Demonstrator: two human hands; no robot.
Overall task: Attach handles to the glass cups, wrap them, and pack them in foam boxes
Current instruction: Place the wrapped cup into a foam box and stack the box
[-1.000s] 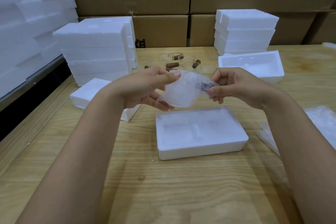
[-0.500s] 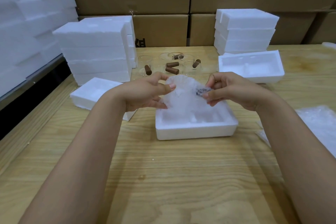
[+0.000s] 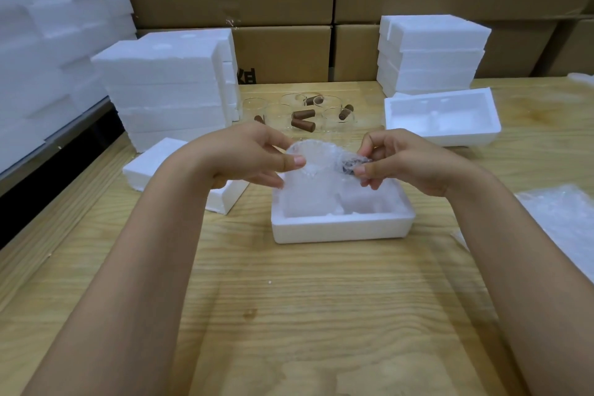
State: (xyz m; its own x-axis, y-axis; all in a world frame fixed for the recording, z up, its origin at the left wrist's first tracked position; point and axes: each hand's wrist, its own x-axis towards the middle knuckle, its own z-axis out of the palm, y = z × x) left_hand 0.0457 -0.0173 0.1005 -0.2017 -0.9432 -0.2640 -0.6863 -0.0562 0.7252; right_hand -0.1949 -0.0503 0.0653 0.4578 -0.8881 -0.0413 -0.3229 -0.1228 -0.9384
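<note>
One bubble-wrapped glass cup (image 3: 316,167), likely light, fragile and slippery, is hovering just above the foam box (image 3: 340,230). Left hand (image 3: 250,157) is gripping its body, the safer hold; right hand (image 3: 405,164) is pinching the handle end (image 3: 351,166).

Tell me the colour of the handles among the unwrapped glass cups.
Brown; the handles show best in the head view.

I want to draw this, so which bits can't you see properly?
Head view only:
- wrapped cup: its wrapping blurs it; left hand and right hand cover its sides.
- foam box: far compartments hidden behind the cup.
- glass cups: clear, small; count unsure.
- bubble wrap sheets: cut off by right edge.
</note>
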